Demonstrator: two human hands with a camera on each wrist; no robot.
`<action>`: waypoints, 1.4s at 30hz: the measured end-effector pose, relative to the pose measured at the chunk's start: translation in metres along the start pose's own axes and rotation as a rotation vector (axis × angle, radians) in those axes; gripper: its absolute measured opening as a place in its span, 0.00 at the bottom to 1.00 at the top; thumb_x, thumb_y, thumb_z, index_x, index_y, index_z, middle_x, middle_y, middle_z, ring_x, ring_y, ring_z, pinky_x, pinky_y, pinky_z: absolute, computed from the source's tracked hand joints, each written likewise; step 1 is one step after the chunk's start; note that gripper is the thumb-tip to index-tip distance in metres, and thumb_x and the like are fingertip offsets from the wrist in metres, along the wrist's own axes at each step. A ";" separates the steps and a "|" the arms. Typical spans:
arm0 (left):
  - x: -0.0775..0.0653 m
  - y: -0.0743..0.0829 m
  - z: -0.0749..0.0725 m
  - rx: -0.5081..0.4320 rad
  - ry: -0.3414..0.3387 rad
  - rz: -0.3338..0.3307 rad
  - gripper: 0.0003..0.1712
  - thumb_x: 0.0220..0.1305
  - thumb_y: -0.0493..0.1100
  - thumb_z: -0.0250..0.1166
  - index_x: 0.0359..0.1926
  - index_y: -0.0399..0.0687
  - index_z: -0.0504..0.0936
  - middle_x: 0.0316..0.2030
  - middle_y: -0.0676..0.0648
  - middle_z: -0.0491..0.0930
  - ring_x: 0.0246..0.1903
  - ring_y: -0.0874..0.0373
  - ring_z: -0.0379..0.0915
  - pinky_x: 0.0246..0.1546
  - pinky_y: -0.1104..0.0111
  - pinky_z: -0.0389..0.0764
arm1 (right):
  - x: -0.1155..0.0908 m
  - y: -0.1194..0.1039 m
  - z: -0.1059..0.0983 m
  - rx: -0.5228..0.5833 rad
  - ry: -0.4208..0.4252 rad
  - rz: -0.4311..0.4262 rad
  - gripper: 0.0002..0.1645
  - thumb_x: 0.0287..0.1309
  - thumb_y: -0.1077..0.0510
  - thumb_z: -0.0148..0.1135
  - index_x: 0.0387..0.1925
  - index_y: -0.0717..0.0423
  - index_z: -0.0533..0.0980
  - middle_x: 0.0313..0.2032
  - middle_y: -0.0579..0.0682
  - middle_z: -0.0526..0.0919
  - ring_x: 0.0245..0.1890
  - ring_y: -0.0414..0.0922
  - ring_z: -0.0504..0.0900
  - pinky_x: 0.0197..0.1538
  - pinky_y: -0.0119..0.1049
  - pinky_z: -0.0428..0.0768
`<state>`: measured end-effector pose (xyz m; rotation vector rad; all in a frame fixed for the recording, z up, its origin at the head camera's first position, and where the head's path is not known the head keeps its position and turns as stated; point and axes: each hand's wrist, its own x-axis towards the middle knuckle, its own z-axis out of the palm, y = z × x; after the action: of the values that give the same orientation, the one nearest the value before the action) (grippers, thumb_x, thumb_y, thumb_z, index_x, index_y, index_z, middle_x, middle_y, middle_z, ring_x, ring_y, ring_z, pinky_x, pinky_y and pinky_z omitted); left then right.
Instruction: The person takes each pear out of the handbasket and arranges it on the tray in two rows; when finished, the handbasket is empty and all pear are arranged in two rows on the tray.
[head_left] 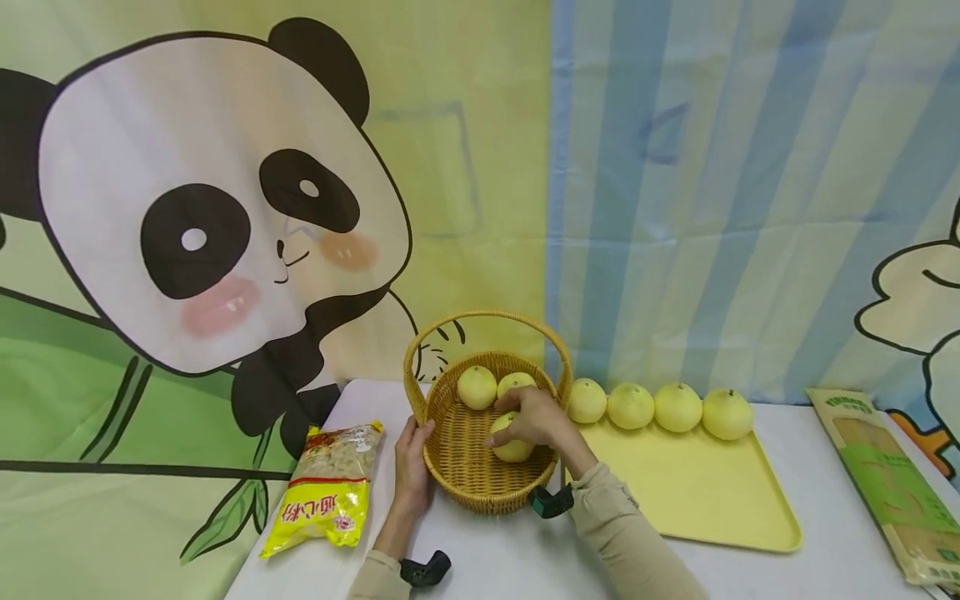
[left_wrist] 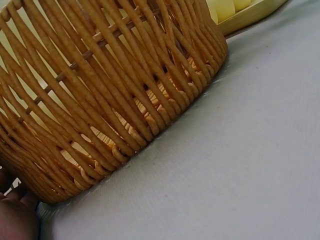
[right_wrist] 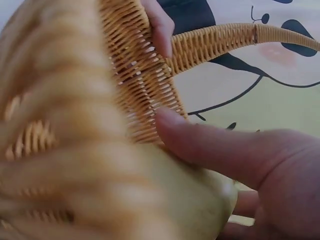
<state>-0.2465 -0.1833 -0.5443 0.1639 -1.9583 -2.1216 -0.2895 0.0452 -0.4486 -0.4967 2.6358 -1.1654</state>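
Observation:
A wicker basket (head_left: 480, 492) with a tall arched handle stands on the table. My left hand (head_left: 412, 467) grips its left side near the handle's base, the thumb over the rim. Inside, my right hand (head_left: 534, 417) holds a pale yellow round fruit (head_left: 512, 448), which shows in the right wrist view beneath the thumb (right_wrist: 200, 145). Two more such fruits, one whole in sight (head_left: 477, 387) and one partly behind my right hand (head_left: 516, 383), lie at the basket's back. The left wrist view shows the woven basket wall (left_wrist: 115, 85) and a bit of my left hand (left_wrist: 17, 215).
To the right, a yellow tray (head_left: 705, 492) bears several like fruits (head_left: 678, 407) along its far edge. A bag of pale dried food (head_left: 330, 487) lies left of the basket. A long green-and-brown packet (head_left: 885, 483) lies at far right. A panda-print curtain (head_left: 480, 167) hangs behind.

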 end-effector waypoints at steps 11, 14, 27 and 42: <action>-0.001 -0.001 0.001 0.012 0.019 0.010 0.25 0.82 0.52 0.52 0.71 0.48 0.75 0.62 0.38 0.79 0.56 0.51 0.76 0.54 0.71 0.77 | -0.006 0.005 0.024 -0.166 0.047 -0.019 0.55 0.35 0.43 0.92 0.65 0.57 0.76 0.54 0.57 0.86 0.53 0.60 0.84 0.55 0.57 0.82; -0.001 -0.001 0.001 0.021 0.023 0.016 0.25 0.82 0.51 0.52 0.72 0.48 0.75 0.63 0.38 0.79 0.57 0.50 0.76 0.55 0.71 0.76 | -0.010 0.003 0.023 -0.136 0.010 -0.020 0.54 0.38 0.49 0.91 0.65 0.57 0.70 0.51 0.58 0.84 0.50 0.57 0.84 0.53 0.55 0.82; -0.001 -0.002 0.001 0.033 0.023 0.015 0.26 0.82 0.52 0.51 0.73 0.48 0.73 0.64 0.38 0.79 0.59 0.50 0.76 0.56 0.71 0.76 | -0.023 0.001 0.018 0.082 0.181 -0.145 0.35 0.35 0.46 0.92 0.50 0.45 0.88 0.52 0.51 0.88 0.49 0.49 0.84 0.51 0.48 0.83; 0.000 -0.003 0.000 0.032 0.021 0.016 0.26 0.82 0.52 0.51 0.73 0.49 0.73 0.64 0.38 0.78 0.60 0.48 0.75 0.57 0.72 0.75 | -0.077 -0.009 -0.022 0.323 0.285 -0.152 0.39 0.33 0.46 0.93 0.50 0.47 0.83 0.51 0.46 0.87 0.52 0.48 0.86 0.48 0.39 0.83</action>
<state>-0.2471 -0.1831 -0.5475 0.1749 -1.9762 -2.0716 -0.2241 0.0838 -0.4225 -0.5060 2.5904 -1.7907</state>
